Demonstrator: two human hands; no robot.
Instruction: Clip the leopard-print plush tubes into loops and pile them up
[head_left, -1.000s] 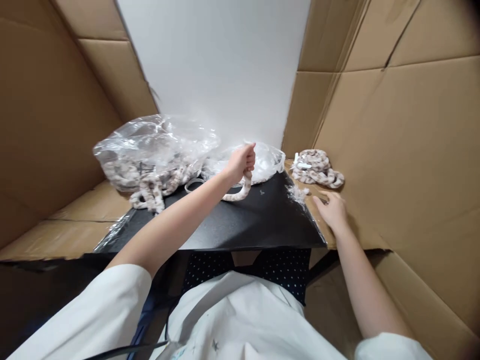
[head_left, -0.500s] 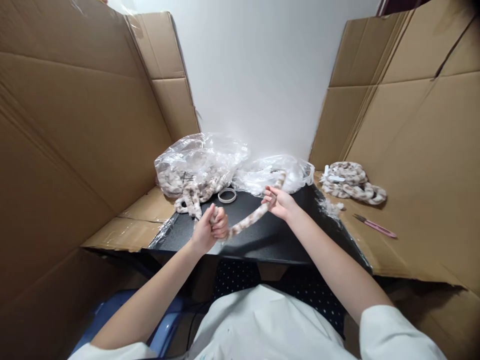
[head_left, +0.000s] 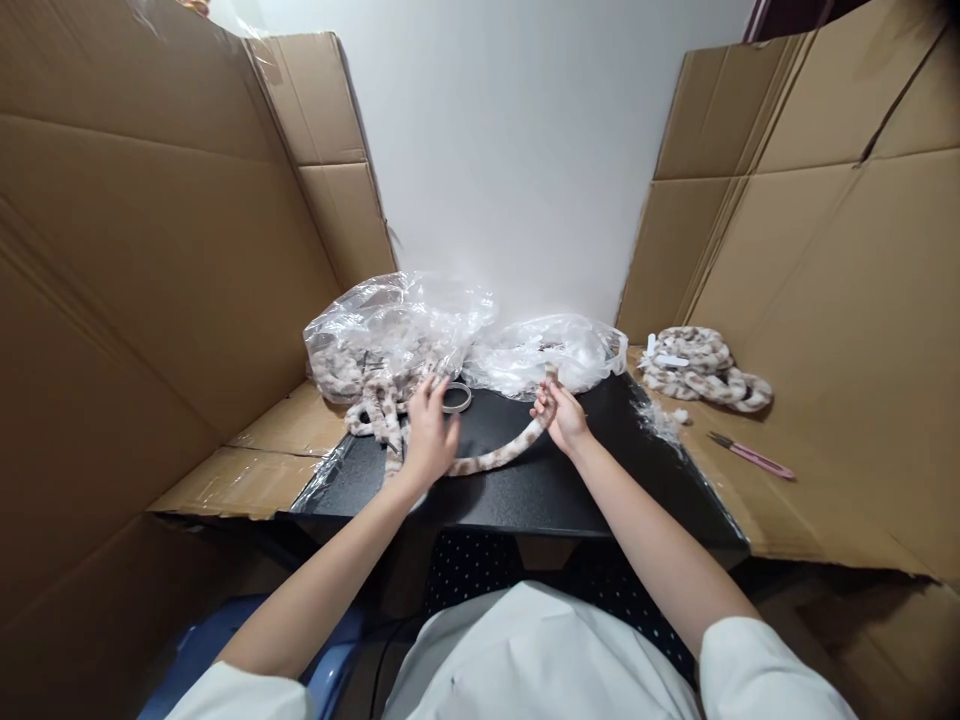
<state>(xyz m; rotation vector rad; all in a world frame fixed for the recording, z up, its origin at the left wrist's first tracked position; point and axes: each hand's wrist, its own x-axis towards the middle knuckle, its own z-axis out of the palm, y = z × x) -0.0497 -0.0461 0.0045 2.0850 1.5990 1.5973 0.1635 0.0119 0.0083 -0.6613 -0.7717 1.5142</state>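
Moved since half a second ago: left hand, then closed in a fist round the spotted plush strip, now unfurled; right hand, grip kept. Clock positions below are taken from the middle of the black tabletop, twelve towards the white wall.

Head view:

Item, spotted plush strip, white with brown patches. Sags in an arc across the tabletop from nine o'clock to two; short end stands up above the right hand.

Item, right hand, at two o'clock. Fingers and thumb pinching the strip near its upper end.

Item, left hand, at nine o'clock. Fingers extended, thumb apart from them; whether the palm touches the strip, cannot tell.

Item, pale ring, at ten o'clock, lying just beside the left fingers, partly hidden by them.

Item, clear plastic bag, between ten and eleven, with spotted strips inside and spilling out in loops.

Item, whitish plastic bag, crumpled, near twelve.

Item, coiled strip, at two, two white tags on top.

Item, tuft of fluff, between two and three.

Item, pink-handled snips, at three, on cardboard.
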